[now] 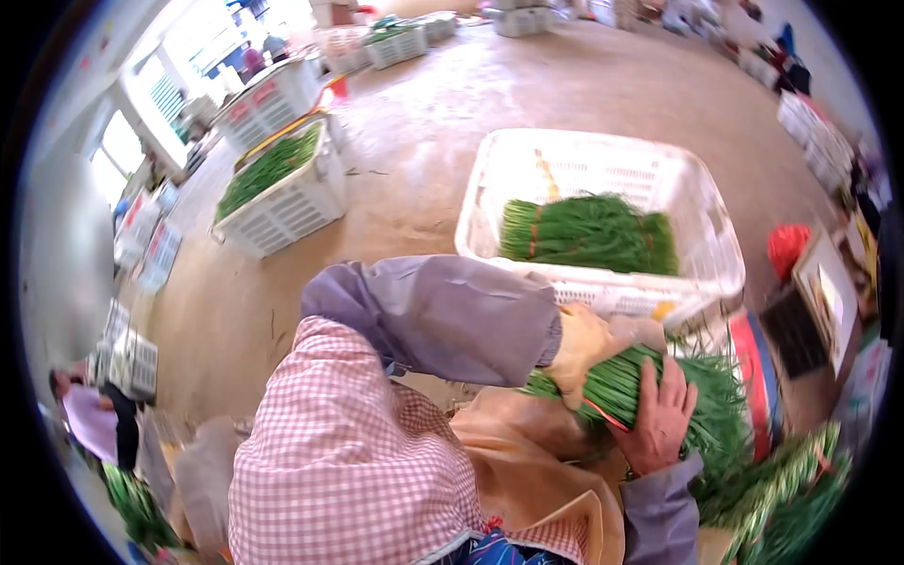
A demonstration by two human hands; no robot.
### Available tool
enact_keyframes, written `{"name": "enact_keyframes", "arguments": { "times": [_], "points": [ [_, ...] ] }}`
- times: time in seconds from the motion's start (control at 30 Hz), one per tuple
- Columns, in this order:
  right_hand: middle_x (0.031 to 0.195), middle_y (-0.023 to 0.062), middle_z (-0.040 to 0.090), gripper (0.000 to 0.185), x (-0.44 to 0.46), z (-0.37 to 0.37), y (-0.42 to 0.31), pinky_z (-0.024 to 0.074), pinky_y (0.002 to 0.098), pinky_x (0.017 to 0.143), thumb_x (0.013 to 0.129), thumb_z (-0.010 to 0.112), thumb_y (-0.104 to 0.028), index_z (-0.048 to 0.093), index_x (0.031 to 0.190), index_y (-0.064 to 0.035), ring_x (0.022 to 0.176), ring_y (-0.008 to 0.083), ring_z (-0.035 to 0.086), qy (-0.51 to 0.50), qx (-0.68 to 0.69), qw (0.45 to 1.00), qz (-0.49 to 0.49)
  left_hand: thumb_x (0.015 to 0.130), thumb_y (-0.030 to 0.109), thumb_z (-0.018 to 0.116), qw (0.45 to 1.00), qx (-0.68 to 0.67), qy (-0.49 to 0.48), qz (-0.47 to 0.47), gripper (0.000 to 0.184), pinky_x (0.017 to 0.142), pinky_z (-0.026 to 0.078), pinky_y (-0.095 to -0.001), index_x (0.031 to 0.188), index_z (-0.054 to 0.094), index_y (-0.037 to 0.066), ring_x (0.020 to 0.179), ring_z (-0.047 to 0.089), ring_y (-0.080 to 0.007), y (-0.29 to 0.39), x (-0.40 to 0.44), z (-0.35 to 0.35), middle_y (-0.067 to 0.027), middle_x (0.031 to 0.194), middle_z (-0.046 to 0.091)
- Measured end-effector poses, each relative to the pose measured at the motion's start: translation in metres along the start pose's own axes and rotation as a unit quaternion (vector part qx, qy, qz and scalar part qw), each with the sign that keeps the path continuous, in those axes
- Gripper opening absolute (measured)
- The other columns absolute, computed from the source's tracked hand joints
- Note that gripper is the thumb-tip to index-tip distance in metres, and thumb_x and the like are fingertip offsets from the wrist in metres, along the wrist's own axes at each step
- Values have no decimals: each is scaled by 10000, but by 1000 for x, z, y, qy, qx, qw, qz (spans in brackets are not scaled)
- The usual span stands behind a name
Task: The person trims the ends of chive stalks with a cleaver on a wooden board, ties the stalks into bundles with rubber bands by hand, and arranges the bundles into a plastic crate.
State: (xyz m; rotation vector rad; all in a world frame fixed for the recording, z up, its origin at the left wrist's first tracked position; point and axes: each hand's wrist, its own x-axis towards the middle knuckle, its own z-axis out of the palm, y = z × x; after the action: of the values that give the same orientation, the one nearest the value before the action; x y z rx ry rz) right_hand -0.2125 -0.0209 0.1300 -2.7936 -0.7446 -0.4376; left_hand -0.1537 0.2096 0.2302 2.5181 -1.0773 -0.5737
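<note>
My left hand [579, 348], in a yellowish glove or covering below a purple-grey sleeve, reaches across from the left and grips a bunch of long, thin green stalks [617, 381]. My right hand [659, 414] lies curved over the same bunch from the near side, its fingers pressed on the stalks. A red-orange band [603, 414] shows between the two hands. The bunch lies sideways over my brown apron [513, 424], its loose leafy end to the right. Just beyond my hands stands a white plastic crate [711, 221] with tied green bunches [589, 235] inside.
More green stalks [791, 490] lie at the lower right. Another white crate [287, 207] full of greens stands at the left on the concrete floor [405, 141]. A red bag [788, 250] sits at the right. A seated person [92, 419] is at the far left.
</note>
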Motion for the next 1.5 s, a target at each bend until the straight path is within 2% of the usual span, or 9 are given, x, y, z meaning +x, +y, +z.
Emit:
{"name": "enact_keyframes", "arguments": {
  "times": [0.07, 0.3, 0.63, 0.73, 0.87, 0.97, 1.0, 1.07, 1.5],
  "points": [
    [1363, 220, 480, 901, 7, -3, 10, 309, 549, 1078, 702, 783, -455, 423, 1418, -44, 1255, 397, 468, -24, 101, 994, 17, 638, 322, 878, 997, -69, 18, 39, 1131, 937, 492, -453, 1510, 227, 16, 1097, 617, -401, -8, -8, -26, -305, 1244, 568],
    [1223, 184, 583, 1001, -15, 23, 40, 497, 391, 945, 554, 840, 12, 368, 1437, 19, 1125, 292, 587, 62, 490, 858, 142, 859, 304, 753, 914, -301, 270, -27, 766, 1102, 399, -417, 1454, 388, -12, 1306, 496, -298, -82, -76, -56, -209, 1409, 514],
    [1311, 177, 546, 794, -44, 74, 87, 479, 402, 991, 711, 766, -28, 393, 1409, 34, 1180, 283, 565, 142, 628, 752, 142, 640, 268, 922, 935, -341, 43, 86, 1046, 1084, 404, -381, 1485, 342, 55, 1309, 487, -279, -47, 62, 34, -186, 1390, 535],
    [1318, 176, 544, 761, -44, 74, 96, 479, 402, 991, 732, 758, -33, 403, 1401, 33, 1184, 280, 563, 123, 638, 742, 163, 681, 90, 874, 725, -623, -99, 277, 807, 1046, 442, -378, 1393, 496, 43, 1247, 541, -250, -28, 129, 47, -138, 1325, 596],
    [1327, 176, 541, 716, -46, 67, 97, 479, 403, 991, 760, 747, -38, 416, 1390, 33, 1190, 275, 560, 51, 689, 683, 236, 676, 0, 831, 584, -790, -90, 163, 781, 1075, 414, -371, 1382, 498, 19, 1281, 512, -228, -1, 149, 37, -120, 1327, 597],
    [1378, 118, 525, 673, -44, 74, 103, 457, 366, 1014, 779, 772, -6, 452, 1372, -12, 1234, 208, 520, 3, 731, 626, 273, 668, -9, 817, 705, -682, -24, 190, 776, 1014, 469, -365, 1374, 495, 15, 1138, 609, -241, -7, 180, 36, -124, 1235, 638],
    [1422, 128, 485, 846, -47, 69, 116, 417, 380, 1055, 734, 830, -28, 377, 1448, -32, 1277, 213, 475, -26, 570, 805, 163, 648, 27, 850, 760, -615, 6, 212, 815, 1036, 445, -358, 1379, 491, 23, 1166, 587, -228, -14, 193, 41, -108, 1257, 626],
    [1451, 159, 448, 1008, -55, 52, 128, 369, 413, 1094, 715, 861, -69, 255, 1520, -33, 1325, 260, 429, -37, 474, 862, 178, 614, 91, 898, 814, -556, -5, 168, 869, 1066, 404, -348, 1379, 491, 34, 1210, 540, -205, -5, 191, 25, -83, 1281, 607],
    [1205, 123, 632, 579, -57, 215, 101, 495, 381, 962, 866, 752, -149, 476, 1358, -19, 1116, 227, 597, 103, 745, 528, 394, 576, 330, 895, 985, -154, -79, 7, 989, 989, 470, -399, 1363, 415, -25, 1136, 602, -372, -26, 299, 110, -229, 1154, 637]
  ]
}}
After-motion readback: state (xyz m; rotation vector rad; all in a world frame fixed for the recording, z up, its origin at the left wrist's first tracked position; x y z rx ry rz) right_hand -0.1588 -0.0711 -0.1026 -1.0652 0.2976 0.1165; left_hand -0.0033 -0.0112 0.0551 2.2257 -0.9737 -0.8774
